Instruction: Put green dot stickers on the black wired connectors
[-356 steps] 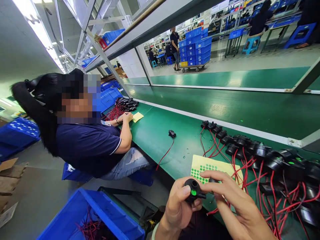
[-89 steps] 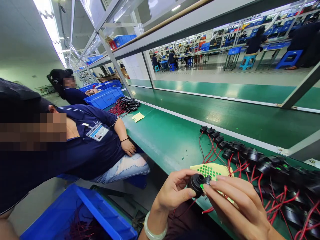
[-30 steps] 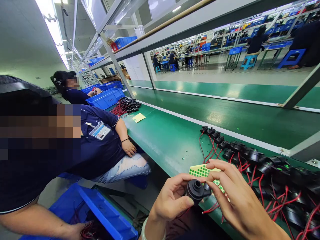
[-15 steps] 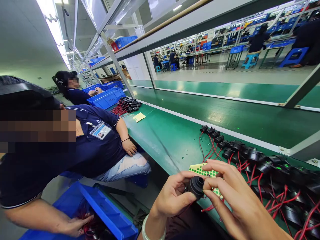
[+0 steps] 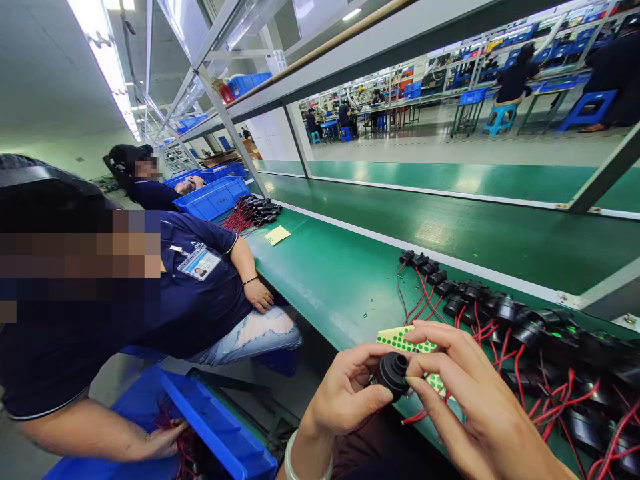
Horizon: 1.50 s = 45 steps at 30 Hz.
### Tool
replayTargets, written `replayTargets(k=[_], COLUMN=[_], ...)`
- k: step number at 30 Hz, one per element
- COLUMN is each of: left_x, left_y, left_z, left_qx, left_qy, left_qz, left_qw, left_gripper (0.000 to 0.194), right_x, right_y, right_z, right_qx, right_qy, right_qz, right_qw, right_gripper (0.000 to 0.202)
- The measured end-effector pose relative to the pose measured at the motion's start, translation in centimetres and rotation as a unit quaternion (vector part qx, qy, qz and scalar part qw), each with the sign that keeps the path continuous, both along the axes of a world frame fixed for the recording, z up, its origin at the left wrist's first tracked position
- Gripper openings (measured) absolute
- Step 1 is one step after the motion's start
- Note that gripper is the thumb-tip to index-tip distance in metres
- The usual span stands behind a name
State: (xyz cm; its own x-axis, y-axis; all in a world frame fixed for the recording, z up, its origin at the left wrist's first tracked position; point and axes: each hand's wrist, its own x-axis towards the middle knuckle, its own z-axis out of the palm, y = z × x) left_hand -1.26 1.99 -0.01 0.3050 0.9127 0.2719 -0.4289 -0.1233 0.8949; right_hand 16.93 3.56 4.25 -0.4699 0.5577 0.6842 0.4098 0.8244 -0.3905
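My left hand (image 5: 345,393) is closed round a black round part (image 5: 391,375), its stepped end facing up. My right hand (image 5: 465,387) has its thumb and index finger pinched at the right side of that part; whatever is between those fingertips is too small to make out. Behind my hands, partly hidden by them, lies a yellow sheet with green dots (image 5: 395,339). To the right, a long pile of black parts (image 5: 505,310) with red wires (image 5: 520,373) covers the green table (image 5: 320,267).
On the left sits a person (image 5: 200,293) with one hand in a blue bin (image 5: 225,427). Farther up the table are another pile of wired parts (image 5: 257,210), a yellow sheet (image 5: 277,235) and a blue crate (image 5: 215,198). A metal frame post (image 5: 607,173) rises at the right.
The seated person's hand in the blue bin has shifted slightly right and up, and the head has moved a little. My hands and the black part look almost unchanged.
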Motion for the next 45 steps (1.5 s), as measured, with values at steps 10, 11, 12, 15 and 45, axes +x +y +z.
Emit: replayTargets(k=[10, 11, 12, 15, 45], left_x=[0.1, 0.1, 0.1, 0.1, -0.1], left_y=[0.0, 0.0, -0.1, -0.1, -0.8], left_z=[0.1, 0.1, 0.0, 0.1, -0.7], left_qx=[-0.017, -0.017, -0.016, -0.008, -0.014], left_qy=[0.01, 0.012, 0.015, 0.018, -0.055], left_qz=[0.005, 0.006, 0.007, 0.01, 0.023], left_qw=[1.0, 1.0, 1.0, 1.0, 0.998], left_gripper=[0.035, 0.035, 0.036, 0.035, 0.036], right_x=[0.2, 0.2, 0.1, 0.1, -1.0], right_y=[0.1, 0.2, 0.2, 0.3, -0.1], right_z=[-0.5, -0.6, -0.6, -1.0, -2.1], right_qx=[-0.008, -0.011, -0.017, -0.054, -0.159], right_qy=[0.025, 0.031, 0.039, 0.06, 0.241], right_qz=[0.006, 0.003, 0.0, -0.008, 0.05], right_qw=[1.0, 0.999, 0.999, 0.997, 0.956], right_gripper=[0.01, 0.01, 0.009, 0.005, 0.006])
